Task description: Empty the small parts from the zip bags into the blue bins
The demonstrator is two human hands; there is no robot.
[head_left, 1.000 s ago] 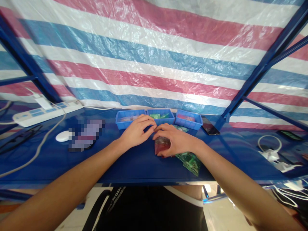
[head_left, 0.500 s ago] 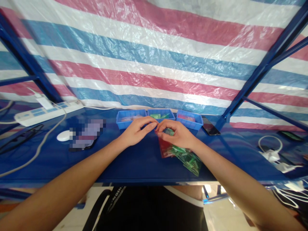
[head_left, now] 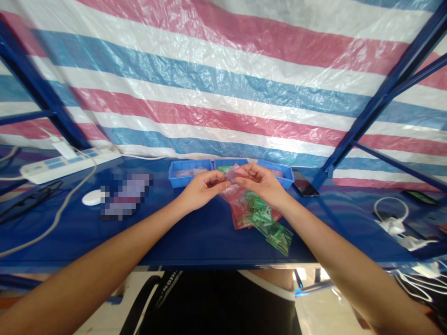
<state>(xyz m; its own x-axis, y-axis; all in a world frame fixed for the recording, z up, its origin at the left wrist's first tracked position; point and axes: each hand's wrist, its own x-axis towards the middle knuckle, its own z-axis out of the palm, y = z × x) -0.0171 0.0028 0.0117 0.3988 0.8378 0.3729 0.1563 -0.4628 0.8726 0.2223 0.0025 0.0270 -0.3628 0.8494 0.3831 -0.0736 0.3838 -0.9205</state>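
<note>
Between my two hands is a small, thin, pinkish clear plastic bag, raised just in front of the blue bins. My left hand pinches its left side between thumb and fingers. At its right side, the thumb and fingers of my right hand are closed on it too. Below the hands, a red plastic bag lies on the blue table. Small green plastic bags with thin pieces inside overlap it and trail toward the table's front edge. What the pinkish bag contains, I cannot make out.
A left blue bin, a middle blue bin and a right blue bin stand along the back. A phone lies right of them. On the left are a power strip, a cable and a white oval object.
My hands have drawn slightly apart, and the pinkish plastic bag now shows between them. My right hand has moved up, uncovering more of the green bags.
</note>
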